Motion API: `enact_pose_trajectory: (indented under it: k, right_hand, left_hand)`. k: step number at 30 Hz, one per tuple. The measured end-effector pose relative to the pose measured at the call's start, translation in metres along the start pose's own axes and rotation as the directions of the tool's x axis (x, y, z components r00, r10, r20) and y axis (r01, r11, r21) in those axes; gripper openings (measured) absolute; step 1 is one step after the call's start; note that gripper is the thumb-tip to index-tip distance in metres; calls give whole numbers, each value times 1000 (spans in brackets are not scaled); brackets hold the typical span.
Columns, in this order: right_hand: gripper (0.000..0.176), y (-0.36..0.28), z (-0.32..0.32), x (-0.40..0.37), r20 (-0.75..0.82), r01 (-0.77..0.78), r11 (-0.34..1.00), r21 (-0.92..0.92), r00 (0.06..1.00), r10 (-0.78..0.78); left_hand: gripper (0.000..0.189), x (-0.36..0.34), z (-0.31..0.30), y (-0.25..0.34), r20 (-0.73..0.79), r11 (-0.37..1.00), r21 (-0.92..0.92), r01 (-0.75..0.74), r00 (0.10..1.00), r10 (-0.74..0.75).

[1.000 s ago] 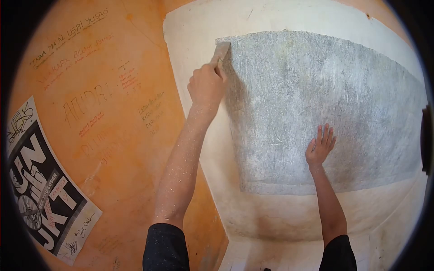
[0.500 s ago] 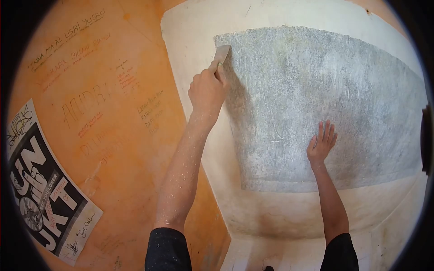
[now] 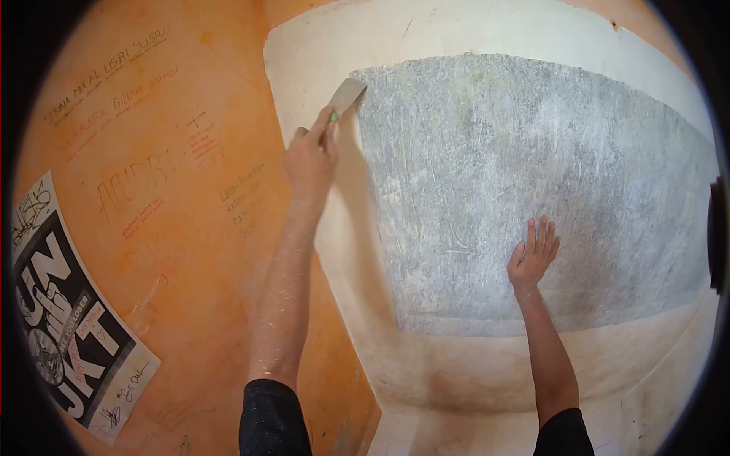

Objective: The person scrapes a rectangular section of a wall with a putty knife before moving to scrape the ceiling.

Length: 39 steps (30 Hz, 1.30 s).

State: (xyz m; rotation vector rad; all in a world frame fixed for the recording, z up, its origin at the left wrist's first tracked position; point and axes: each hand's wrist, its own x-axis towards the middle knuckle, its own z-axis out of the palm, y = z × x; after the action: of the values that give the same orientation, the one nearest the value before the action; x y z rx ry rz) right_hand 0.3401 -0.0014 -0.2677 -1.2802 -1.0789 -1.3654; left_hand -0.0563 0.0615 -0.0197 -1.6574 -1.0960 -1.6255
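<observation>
My left hand (image 3: 309,165) is closed round the handle of a putty knife (image 3: 349,96), whose flat blade points up and to the right. The blade's tip lies at the upper left corner of a rough grey patch (image 3: 464,152) on the white wall (image 3: 319,61). Lower down and to the right, my right hand (image 3: 534,254) is spread with its fingers apart against the grey patch. Pale flecks speckle my left forearm and dark sleeve.
To the left is an orange wall (image 3: 205,304) with handwriting on it. A black and white poster (image 3: 76,327) is stuck there at the lower left. A dark object (image 3: 717,235) shows at the right edge.
My left hand has moved left with the putty knife, and its blade now tilts more to the right. The whole view has shifted slightly. My right hand keeps its place on the patch.
</observation>
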Motion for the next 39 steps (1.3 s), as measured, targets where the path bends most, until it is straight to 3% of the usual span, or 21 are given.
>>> enact_pose_trajectory:
  k: [3, 5, 8, 12, 17, 20, 22, 24, 27, 29, 33, 36, 38, 39]
  right_hand:
    - [49, -2, -2, -1, -5, -7, 1000, 2, 1000, 7]
    - [48, -3, -3, 0, -6, -8, 1000, 1, 1000, 8]
    - [49, -1, -1, -3, 5, -13, 1000, 4, 1000, 13]
    - [49, -2, -3, -2, 19, -22, 1000, 16, 1000, 21]
    - [49, -1, -1, -3, 3, -13, 1000, -7, 1000, 14]
    - [48, -4, -1, -1, -8, -21, 1000, 0, 1000, 21]
    - [48, -3, -3, -1, 3, -18, 1000, -4, 1000, 18]
    - [48, -2, -3, -2, 13, -22, 1000, -6, 1000, 22]
    - [48, 0, -2, -3, 1, -16, 1000, -1, 1000, 16]
    - [49, -1, -2, -2, 11, -20, 1000, -2, 1000, 20]
    - [50, -4, -2, -1, 5, -24, 1000, -14, 1000, 24]
    - [51, -2, -1, -3, 18, -29, 999, -29, 999, 30]
    - [50, 0, 0, -4, 12, -16, 1000, -16, 1000, 17]
    - [50, 0, 1, -4, 15, -22, 1000, -20, 1000, 22]
  left_hand:
    - [31, 24, -6, -14, 90, 998, -9, -60, 994, 61]
    - [30, 37, -4, -5, 164, 1000, -4, -25, 986, 25]
    - [30, 50, 4, 14, 153, 975, -55, -217, 963, 223]
    - [30, 45, -6, 34, 218, 979, 3, -205, 956, 199]
    - [30, 34, -11, -24, 208, 988, -81, -132, 967, 147]
    - [29, 37, -17, -18, 279, 997, -45, -57, 958, 67]
    - [28, 41, -12, 6, 224, 983, -60, -175, 957, 184]
    - [28, 42, -7, 20, 235, 979, -35, -203, 950, 206]
    - [29, 39, -15, 4, 239, 962, 15, -271, 936, 260]
    - [30, 33, -21, -28, 324, 989, -42, -145, 934, 151]
    - [32, 15, -24, -44, 382, 990, -101, -101, 915, 132]
    - [31, 12, -18, -10, 357, 981, -68, -182, 914, 194]
    - [31, 8, -6, 14, 280, 931, -129, -341, 888, 365]
    - [31, 4, -5, 25, 284, 929, -133, -345, 885, 369]
